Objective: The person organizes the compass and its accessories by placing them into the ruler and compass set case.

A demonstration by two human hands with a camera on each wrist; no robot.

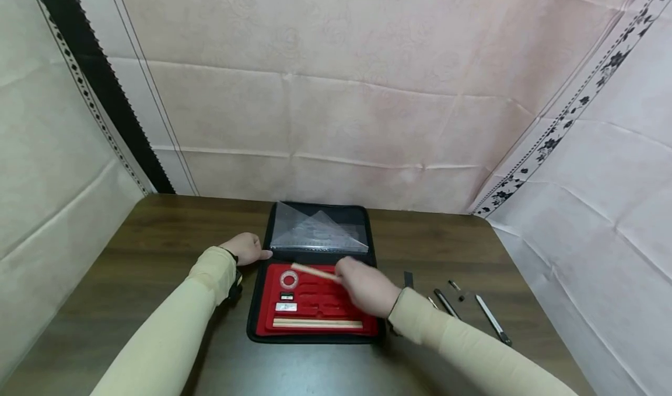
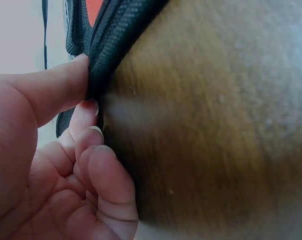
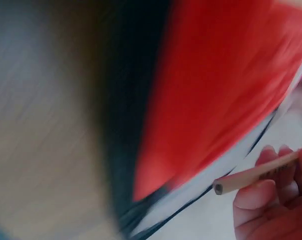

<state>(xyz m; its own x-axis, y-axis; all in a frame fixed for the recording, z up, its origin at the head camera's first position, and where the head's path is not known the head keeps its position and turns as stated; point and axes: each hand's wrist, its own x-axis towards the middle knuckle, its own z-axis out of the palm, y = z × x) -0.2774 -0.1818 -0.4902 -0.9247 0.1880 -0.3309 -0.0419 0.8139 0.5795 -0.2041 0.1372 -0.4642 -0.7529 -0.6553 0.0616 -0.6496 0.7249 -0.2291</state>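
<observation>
An unzipped black case [image 1: 253, 325] lies spread on the table, with a red moulded tray [image 1: 328, 294] in its near half. My left hand [image 1: 245, 248] pinches the case's zipped edge near the fold, thumb on one side and fingers curled on the other. Over the tray, my right hand [image 1: 364, 286] holds a plain wooden pencil [image 1: 315, 272] between thumb and fingers; its flat end shows in the right wrist view. In the tray sit a white ring [image 1: 289, 280], a small black-and-white block [image 1: 286, 296], a white block [image 1: 286, 307] and light wooden pencils [image 1: 317, 323].
Clear set squares [image 1: 315, 235] lie in the case's far half. Right of the case are a dark strip [image 1: 408, 279], a dark slim tool [image 1: 446, 304], small dark parts [image 1: 457, 290] and a silver pen-like tool [image 1: 492, 319]. Pale cloth [image 1: 315, 116] hangs behind the table.
</observation>
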